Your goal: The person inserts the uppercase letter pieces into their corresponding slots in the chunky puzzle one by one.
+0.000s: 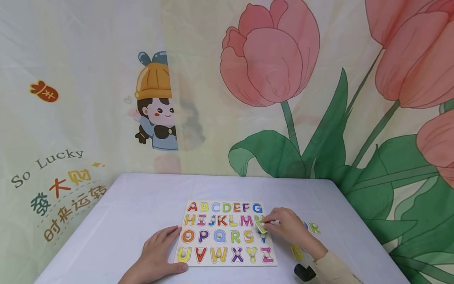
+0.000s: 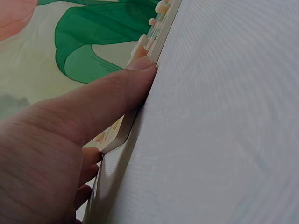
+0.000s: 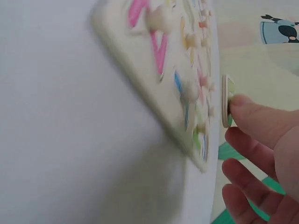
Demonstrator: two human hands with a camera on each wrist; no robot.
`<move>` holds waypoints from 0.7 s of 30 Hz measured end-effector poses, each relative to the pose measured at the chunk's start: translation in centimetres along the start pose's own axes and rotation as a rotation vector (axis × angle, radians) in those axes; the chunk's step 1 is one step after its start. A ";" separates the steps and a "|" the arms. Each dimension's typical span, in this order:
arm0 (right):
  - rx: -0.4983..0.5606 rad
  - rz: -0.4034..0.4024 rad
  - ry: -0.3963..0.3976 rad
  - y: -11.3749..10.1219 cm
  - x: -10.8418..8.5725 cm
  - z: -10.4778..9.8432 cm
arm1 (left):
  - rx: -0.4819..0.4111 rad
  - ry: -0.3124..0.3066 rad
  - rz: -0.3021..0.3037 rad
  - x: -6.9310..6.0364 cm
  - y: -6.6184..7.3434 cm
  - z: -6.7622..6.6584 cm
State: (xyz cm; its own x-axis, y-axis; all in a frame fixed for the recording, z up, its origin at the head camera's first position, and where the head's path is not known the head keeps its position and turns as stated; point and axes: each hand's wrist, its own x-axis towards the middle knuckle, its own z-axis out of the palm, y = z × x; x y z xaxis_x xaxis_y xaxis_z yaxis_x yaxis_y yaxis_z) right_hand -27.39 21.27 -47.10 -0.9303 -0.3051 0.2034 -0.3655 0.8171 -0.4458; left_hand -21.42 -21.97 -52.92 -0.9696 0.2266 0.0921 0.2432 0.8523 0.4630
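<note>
A white alphabet puzzle board (image 1: 227, 265) lies on the table with coloured letters A to Z in rows, many bearing round knobs. My right hand (image 1: 289, 227) pinches a small green letter piece (image 1: 261, 226) between thumb and finger, over the board's right side near the N and T. In the right wrist view that piece (image 3: 226, 101) stands apart from the board, seen edge-on; which letter it is I cannot tell. My left hand (image 1: 156, 252) rests at the board's near left corner, fingers along the left edge. Its thumb (image 2: 126, 88) presses the near edge.
Loose letter pieces lie right of the board: an orange-green R (image 1: 314, 228), a blue piece partly behind my right hand, and a yellow piece (image 1: 298, 252) by the forearm. A black object (image 1: 304, 272) sits at the right wrist. A printed curtain (image 1: 198, 118) hangs behind the white table (image 1: 142, 197).
</note>
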 end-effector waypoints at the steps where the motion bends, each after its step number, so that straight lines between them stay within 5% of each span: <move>1: 0.014 0.007 0.009 -0.4 0.5 0.4 | 0.001 -0.001 -0.001 0.0 0.0 0.0; 15: 0.125 0.064 0.038 -5.1 6.8 5.1 | 0.009 0.011 0.016 -0.2 0.2 0.0; 21: 0.093 0.082 0.087 -6.3 8.6 6.7 | 0.033 0.021 0.036 -0.2 0.3 -0.2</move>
State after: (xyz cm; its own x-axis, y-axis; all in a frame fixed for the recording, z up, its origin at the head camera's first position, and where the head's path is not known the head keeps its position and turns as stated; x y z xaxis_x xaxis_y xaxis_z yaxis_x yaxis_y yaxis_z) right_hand -33.30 10.25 -48.37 -0.9524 -0.1930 0.2358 -0.2938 0.7872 -0.5422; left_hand -21.13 -21.86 -52.63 -0.9605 0.2475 0.1269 0.2782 0.8590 0.4298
